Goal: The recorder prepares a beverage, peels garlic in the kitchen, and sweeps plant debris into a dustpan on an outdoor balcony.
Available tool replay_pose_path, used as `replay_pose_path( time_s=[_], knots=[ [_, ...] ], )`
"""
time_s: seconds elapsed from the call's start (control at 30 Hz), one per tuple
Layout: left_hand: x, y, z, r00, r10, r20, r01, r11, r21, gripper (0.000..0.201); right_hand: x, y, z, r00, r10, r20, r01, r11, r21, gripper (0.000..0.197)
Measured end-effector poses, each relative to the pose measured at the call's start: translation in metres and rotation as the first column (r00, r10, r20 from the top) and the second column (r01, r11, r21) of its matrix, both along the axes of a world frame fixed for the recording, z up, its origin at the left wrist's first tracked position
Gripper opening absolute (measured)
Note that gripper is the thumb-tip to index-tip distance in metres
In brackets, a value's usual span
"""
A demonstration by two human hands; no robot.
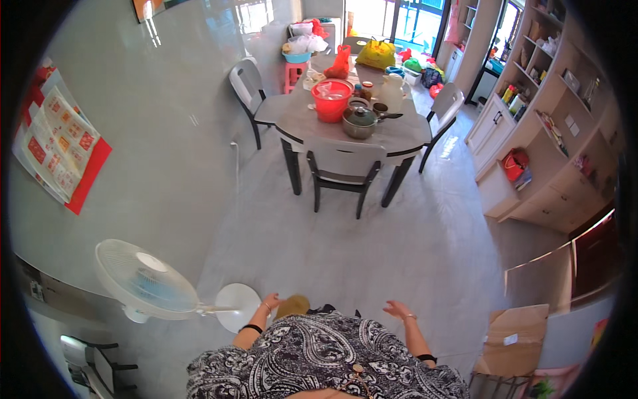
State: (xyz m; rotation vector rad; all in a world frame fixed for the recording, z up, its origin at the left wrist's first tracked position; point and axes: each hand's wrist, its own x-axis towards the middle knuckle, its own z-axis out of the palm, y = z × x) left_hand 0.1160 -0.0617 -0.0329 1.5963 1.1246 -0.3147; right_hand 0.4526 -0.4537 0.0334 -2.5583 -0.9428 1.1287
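Observation:
My left hand [271, 302] hangs at my side, with a bracelet at the wrist and a dark band farther up the arm. Nothing shows in its loosely parted fingers. It is nearest to the white round base of a standing fan [239, 307], whose caged head [146, 279] tilts off to the left. My right hand [399, 310] is held out from my body over the floor, fingers apart and holding nothing. A yellowish-brown shoe or slipper [293, 306] peeks out below my patterned black-and-white top [312, 352].
Ahead stands a dining table [292, 123] bearing a red bucket [331, 106], a lidded pot [359, 122] and bags. Chairs [345, 163] surround it. Shelving [551, 100] lines the right wall. A cardboard sheet [512, 339] leans at lower right; wall calendars [63, 143] hang left.

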Motion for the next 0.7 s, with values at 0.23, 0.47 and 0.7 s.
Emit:
replay_pose_path(
  time_s=[0.23,0.47,0.7],
  knots=[
    [0.145,0.043,0.030,0.965,-0.186,0.187,0.163,0.978,0.132,0.063,0.123,0.149,0.082,0.976,0.219,0.011,-0.208,0.906,0.368,0.048],
    [0.325,0.051,0.136,0.907,-0.152,0.394,0.158,0.987,0.017,0.056,0.274,0.237,0.224,0.917,0.196,0.348,-0.390,0.620,0.681,0.042],
    [0.531,0.025,0.226,0.759,-0.244,0.603,0.360,0.930,-0.078,0.051,0.409,0.138,0.202,0.885,0.279,0.373,-0.412,0.843,0.346,0.043]
  ],
)
